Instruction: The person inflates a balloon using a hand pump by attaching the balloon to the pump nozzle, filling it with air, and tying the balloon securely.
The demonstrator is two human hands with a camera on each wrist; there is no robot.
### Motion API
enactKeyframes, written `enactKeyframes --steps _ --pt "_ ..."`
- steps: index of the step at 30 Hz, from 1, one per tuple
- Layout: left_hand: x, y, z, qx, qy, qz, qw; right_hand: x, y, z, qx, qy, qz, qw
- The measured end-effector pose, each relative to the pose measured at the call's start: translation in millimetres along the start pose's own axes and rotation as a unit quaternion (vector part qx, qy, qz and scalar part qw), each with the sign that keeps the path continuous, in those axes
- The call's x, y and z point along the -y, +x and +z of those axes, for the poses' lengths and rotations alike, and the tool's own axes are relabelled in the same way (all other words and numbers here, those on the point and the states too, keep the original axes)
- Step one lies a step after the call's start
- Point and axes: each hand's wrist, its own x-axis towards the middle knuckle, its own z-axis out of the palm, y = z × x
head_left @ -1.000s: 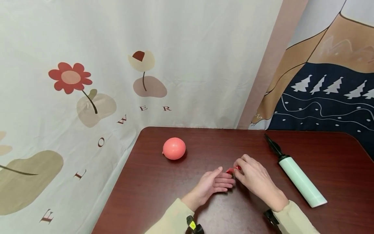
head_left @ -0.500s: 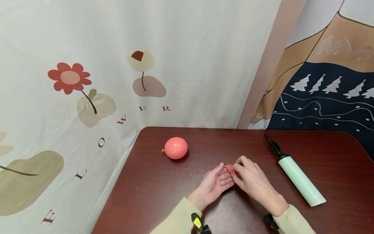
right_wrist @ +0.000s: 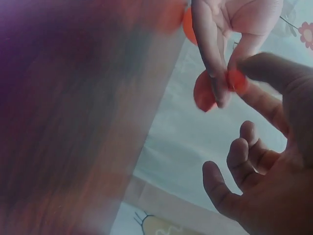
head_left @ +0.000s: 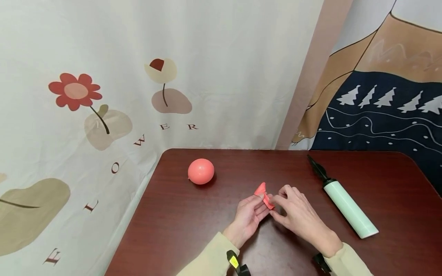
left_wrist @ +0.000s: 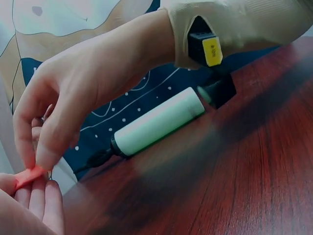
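Observation:
A limp, uninflated coral-red balloon (head_left: 260,188) is held between both hands above the table. My left hand (head_left: 248,219) pinches its middle between thumb and fingers, palm turned up, and the wide end sticks out beyond the thumb. At the narrow end, the thumb and index finger of my right hand (head_left: 301,216) pinch the balloon (left_wrist: 30,176), as the left wrist view shows. In the right wrist view the balloon's rounded body (right_wrist: 203,93) shows past the left fingers, while the other right fingers are loosely bent. Fingers cover part of its neck.
A round inflated coral balloon (head_left: 201,171) rests on the dark red table (head_left: 165,230), back left. On the right lies a pale green hand pump (head_left: 350,209) with a black nozzle, slanting toward the back. A printed curtain (head_left: 224,76) hangs behind the table's far edge.
The limp balloon has come into fuller view; the left thumb now closes over it, where earlier the left fingers lay straight. The right hand stays at its end. The head view has shifted slightly.

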Motion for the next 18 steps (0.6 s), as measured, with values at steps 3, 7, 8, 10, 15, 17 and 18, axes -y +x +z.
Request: enactKeyframes --steps 3,7,8,10,15,17,18 --pt "-0.5 0.4 -2.5 -0.003 0.004 0.008 1.0000 -4 -5.9 -5 0.020 0.019 0.036 0.9990" --pt "-0.4 1.9 -3.7 -0.004 0.005 0.010 0.9999 -21 -16.5 -18 0.007 0.014 0.082 0.9965" --pt "-0.8 2.1 -4.2 -0.005 0.005 0.009 0.9999 -26 -19.5 -22 -0.005 0.010 0.092 0.9957" --pt "-1.9 3.0 -5.4 -0.007 0.005 0.011 0.9999 -39 -25.6 -31 -0.034 -0.004 0.111 0.9932" --pt "-7.9 8.7 -9.5 -0.015 -0.005 0.026 0.9995 -70 -40.9 -57 -0.072 -0.034 0.177 0.9810" --pt "-10.3 11.3 -11.1 -0.017 -0.008 0.032 0.9993 -82 -47.9 -66 -0.069 -0.043 0.209 0.9745" --pt "-11.1 12.9 -12.0 -0.018 -0.012 0.033 0.9992 -87 -51.6 -70 -0.066 -0.045 0.224 0.9713"
